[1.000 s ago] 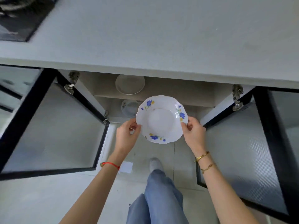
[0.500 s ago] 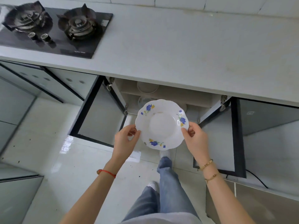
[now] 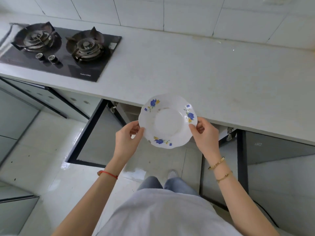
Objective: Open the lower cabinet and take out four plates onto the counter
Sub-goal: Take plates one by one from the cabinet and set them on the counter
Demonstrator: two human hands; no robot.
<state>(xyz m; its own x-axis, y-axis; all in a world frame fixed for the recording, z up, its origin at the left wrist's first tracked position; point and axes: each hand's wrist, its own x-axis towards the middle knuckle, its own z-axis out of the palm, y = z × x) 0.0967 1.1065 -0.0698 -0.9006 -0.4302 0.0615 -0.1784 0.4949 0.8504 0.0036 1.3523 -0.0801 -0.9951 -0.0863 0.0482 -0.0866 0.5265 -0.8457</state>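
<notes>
Counter (image 3: 213, 79) bare ahead. I hold the plate (image 3: 167, 120) level above its front edge. Rigid, glazed, likely slick and breakable. Left hand (image 3: 127, 140) and right hand (image 3: 205, 135) pinch opposite rims, thumbs on top.

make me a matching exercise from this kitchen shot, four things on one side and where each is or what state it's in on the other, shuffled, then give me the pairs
Things:
1. flowered plate
2. gas hob
3. cabinet doors
4. red string bracelet

Places or states:
A. swung open below the counter
B. on the left wrist
C. gripped at its rim by the left hand and right hand
D. set into the counter's left end

Pairs: 1-C, 2-D, 3-A, 4-B
</notes>
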